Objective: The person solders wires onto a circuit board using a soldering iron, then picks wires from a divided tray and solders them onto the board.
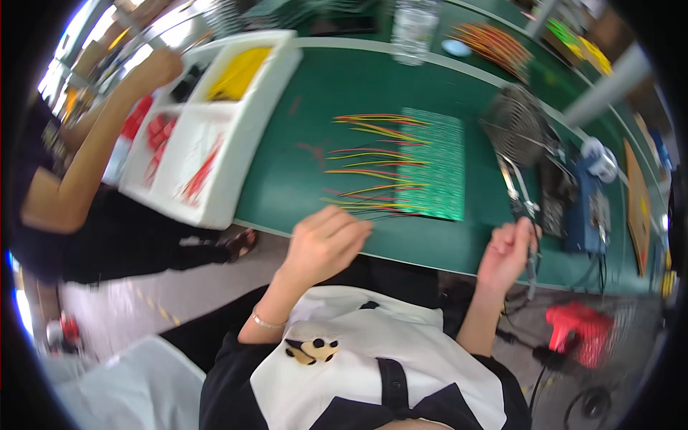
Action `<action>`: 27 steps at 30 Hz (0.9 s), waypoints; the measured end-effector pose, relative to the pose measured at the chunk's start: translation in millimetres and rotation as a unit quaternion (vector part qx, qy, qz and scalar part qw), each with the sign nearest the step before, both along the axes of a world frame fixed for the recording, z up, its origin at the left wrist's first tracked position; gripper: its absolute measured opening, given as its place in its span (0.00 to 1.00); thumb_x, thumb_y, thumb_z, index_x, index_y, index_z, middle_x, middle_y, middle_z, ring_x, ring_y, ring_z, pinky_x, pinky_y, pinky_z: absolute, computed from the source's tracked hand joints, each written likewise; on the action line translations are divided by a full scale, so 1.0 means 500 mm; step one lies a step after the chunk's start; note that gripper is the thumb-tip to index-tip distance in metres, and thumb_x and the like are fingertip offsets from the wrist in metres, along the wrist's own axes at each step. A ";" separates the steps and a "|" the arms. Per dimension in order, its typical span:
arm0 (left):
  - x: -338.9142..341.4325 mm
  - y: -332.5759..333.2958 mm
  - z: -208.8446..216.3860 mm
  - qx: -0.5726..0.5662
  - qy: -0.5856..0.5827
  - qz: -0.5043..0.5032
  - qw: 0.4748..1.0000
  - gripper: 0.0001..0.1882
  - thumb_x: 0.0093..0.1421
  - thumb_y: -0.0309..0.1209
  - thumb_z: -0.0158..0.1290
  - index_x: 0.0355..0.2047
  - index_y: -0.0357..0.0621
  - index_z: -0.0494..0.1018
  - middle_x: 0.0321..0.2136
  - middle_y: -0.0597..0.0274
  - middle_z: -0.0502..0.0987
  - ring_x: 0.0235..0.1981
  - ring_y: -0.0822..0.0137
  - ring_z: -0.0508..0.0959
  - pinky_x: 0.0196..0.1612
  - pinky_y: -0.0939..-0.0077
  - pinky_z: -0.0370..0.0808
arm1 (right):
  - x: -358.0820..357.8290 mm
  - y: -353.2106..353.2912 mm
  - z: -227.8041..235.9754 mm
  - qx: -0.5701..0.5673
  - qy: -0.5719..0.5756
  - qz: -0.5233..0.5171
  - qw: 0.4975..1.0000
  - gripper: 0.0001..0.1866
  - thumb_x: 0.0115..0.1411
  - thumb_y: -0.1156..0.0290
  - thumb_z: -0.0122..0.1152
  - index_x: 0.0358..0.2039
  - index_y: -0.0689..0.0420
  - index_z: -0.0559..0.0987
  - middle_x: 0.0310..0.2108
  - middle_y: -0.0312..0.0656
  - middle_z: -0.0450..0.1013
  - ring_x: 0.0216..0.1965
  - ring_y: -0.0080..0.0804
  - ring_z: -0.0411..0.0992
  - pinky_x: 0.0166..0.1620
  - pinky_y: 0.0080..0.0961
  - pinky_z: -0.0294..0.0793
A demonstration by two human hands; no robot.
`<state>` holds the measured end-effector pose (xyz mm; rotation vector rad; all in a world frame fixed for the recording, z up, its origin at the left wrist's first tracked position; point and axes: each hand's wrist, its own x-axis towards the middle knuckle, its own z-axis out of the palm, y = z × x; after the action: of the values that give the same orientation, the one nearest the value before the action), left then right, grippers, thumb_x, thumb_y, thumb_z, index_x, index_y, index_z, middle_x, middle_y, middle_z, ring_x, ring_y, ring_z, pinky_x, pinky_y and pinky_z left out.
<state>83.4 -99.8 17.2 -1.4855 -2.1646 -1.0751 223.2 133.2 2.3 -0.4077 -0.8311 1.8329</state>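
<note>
A green circuit board panel [446,165] lies on the green work mat, with several red, yellow and black wires [365,172] sticking out from it to the left. Just below the nearest wires, my left hand [326,244] is closed with its fingertips pinched together. A thin dark wire [387,216] runs from those fingertips toward the board's near left corner; blur hides its exact end. My right hand [504,256], right of the board's near corner, is closed around the dark handle of a soldering iron [532,261], which is held apart from the board.
A white foam tray [271,93] with yellow, red and white parts stands at left, beside another person's arm [97,150]. A round metal grille [514,123], a blue box [589,208] and a solder spool [599,159] are at right. A clear bottle [414,32] and wire bundle [494,49] stand behind.
</note>
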 end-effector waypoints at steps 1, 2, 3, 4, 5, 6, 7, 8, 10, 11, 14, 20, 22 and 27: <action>-0.009 0.003 0.002 0.004 0.019 0.006 1.000 0.09 0.40 0.20 0.58 0.25 0.42 0.74 0.18 0.64 0.72 0.20 0.64 0.71 0.22 0.73 0.69 | -0.003 0.000 0.000 0.013 -0.014 0.008 1.000 0.06 0.62 0.75 0.48 0.27 0.54 0.66 0.18 0.30 0.57 0.18 0.15 0.55 0.18 0.13 0.53; -0.013 0.006 0.001 0.006 0.036 0.016 0.999 0.09 0.40 0.21 0.59 0.24 0.43 0.74 0.18 0.66 0.71 0.20 0.66 0.71 0.22 0.74 0.69 | 0.001 0.001 -0.006 0.018 -0.027 0.012 0.999 0.06 0.62 0.74 0.48 0.27 0.54 0.66 0.17 0.30 0.57 0.17 0.15 0.55 0.19 0.13 0.52; -0.017 0.013 0.001 0.005 0.039 0.011 0.999 0.09 0.40 0.20 0.59 0.24 0.43 0.74 0.17 0.66 0.71 0.20 0.66 0.71 0.21 0.75 0.68 | 0.001 -0.002 -0.002 0.021 -0.036 0.003 0.999 0.06 0.62 0.74 0.48 0.27 0.53 0.66 0.16 0.30 0.57 0.17 0.15 0.54 0.20 0.13 0.51; -0.015 0.019 0.004 0.007 0.033 0.001 0.999 0.09 0.40 0.20 0.59 0.24 0.43 0.74 0.17 0.66 0.71 0.20 0.66 0.71 0.21 0.75 0.68 | 0.002 -0.004 0.001 0.023 -0.045 0.004 0.999 0.06 0.62 0.73 0.48 0.26 0.53 0.66 0.15 0.30 0.57 0.16 0.14 0.53 0.20 0.13 0.50; -0.015 0.025 0.010 0.012 0.038 0.001 0.999 0.09 0.40 0.20 0.59 0.24 0.43 0.74 0.17 0.66 0.71 0.20 0.66 0.71 0.21 0.75 0.67 | 0.008 -0.001 0.004 0.023 -0.050 -0.002 0.998 0.06 0.62 0.73 0.48 0.26 0.53 0.66 0.15 0.30 0.57 0.16 0.14 0.53 0.20 0.13 0.50; -0.014 0.029 0.015 0.016 0.043 0.005 0.999 0.08 0.40 0.20 0.59 0.24 0.43 0.74 0.17 0.66 0.71 0.20 0.66 0.71 0.21 0.75 0.67 | 0.013 0.000 0.008 0.032 -0.056 0.001 0.998 0.07 0.62 0.73 0.48 0.26 0.53 0.66 0.15 0.30 0.57 0.16 0.14 0.53 0.20 0.14 0.50; -0.012 0.028 0.018 0.006 0.032 0.022 0.999 0.08 0.41 0.21 0.59 0.24 0.44 0.74 0.18 0.66 0.71 0.20 0.66 0.71 0.22 0.75 0.68 | 0.013 -0.001 0.007 0.040 -0.060 0.010 0.997 0.07 0.62 0.73 0.48 0.26 0.53 0.66 0.15 0.31 0.57 0.15 0.14 0.52 0.21 0.14 0.49; -0.013 0.028 0.012 0.004 0.031 0.027 0.999 0.08 0.41 0.21 0.59 0.24 0.44 0.74 0.18 0.66 0.71 0.20 0.66 0.71 0.22 0.75 0.68 | 0.015 -0.002 0.005 0.038 -0.061 0.015 0.997 0.07 0.62 0.73 0.48 0.26 0.53 0.66 0.15 0.31 0.57 0.15 0.14 0.52 0.21 0.14 0.49; -0.019 0.029 0.000 0.030 0.058 0.058 0.996 0.08 0.41 0.21 0.58 0.24 0.45 0.74 0.20 0.67 0.71 0.22 0.66 0.72 0.23 0.76 0.70 | 0.021 0.003 0.002 0.033 -0.073 -0.007 0.997 0.07 0.62 0.72 0.48 0.25 0.53 0.65 0.15 0.31 0.57 0.15 0.15 0.52 0.20 0.15 0.50; -0.018 0.025 0.001 0.027 0.057 0.061 0.996 0.08 0.41 0.21 0.58 0.24 0.45 0.74 0.20 0.67 0.71 0.22 0.66 0.72 0.23 0.76 0.70 | 0.022 0.003 0.003 0.036 -0.080 -0.008 0.996 0.08 0.62 0.72 0.48 0.25 0.53 0.65 0.14 0.30 0.56 0.15 0.15 0.51 0.21 0.15 0.50; -0.013 0.021 0.006 0.008 0.032 0.050 0.998 0.10 0.40 0.19 0.58 0.25 0.42 0.74 0.21 0.62 0.73 0.23 0.64 0.72 0.24 0.74 0.70 | 0.014 0.002 0.005 0.039 -0.073 -0.003 0.997 0.08 0.62 0.73 0.48 0.25 0.52 0.65 0.14 0.30 0.56 0.15 0.15 0.51 0.21 0.15 0.50; -0.009 0.042 0.020 -0.013 0.036 0.051 0.998 0.11 0.39 0.23 0.61 0.26 0.43 0.75 0.25 0.64 0.73 0.27 0.63 0.72 0.27 0.73 0.70 | 0.008 0.003 -0.003 0.039 -0.045 0.019 0.998 0.06 0.61 0.74 0.49 0.26 0.55 0.66 0.16 0.31 0.58 0.17 0.15 0.54 0.20 0.13 0.52; -0.003 0.055 0.032 -0.046 0.042 0.011 0.998 0.14 0.37 0.28 0.61 0.27 0.46 0.72 0.28 0.67 0.69 0.32 0.64 0.71 0.32 0.71 0.69 | 0.009 0.005 -0.007 0.036 -0.014 0.034 0.999 0.05 0.61 0.76 0.48 0.28 0.55 0.67 0.18 0.31 0.58 0.19 0.16 0.55 0.19 0.13 0.55; -0.001 0.093 0.000 -0.033 0.099 -0.003 0.995 0.11 0.41 0.28 0.55 0.28 0.45 0.71 0.29 0.66 0.69 0.34 0.67 0.70 0.35 0.74 0.66 | 0.025 0.014 -0.015 0.025 -0.002 0.008 1.000 0.04 0.62 0.74 0.48 0.29 0.57 0.68 0.17 0.32 0.58 0.19 0.15 0.56 0.17 0.10 0.54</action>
<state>83.0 -53.4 17.0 -1.5573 -2.0758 -0.8275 235.6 140.1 -5.2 -0.3742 -0.8822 1.8225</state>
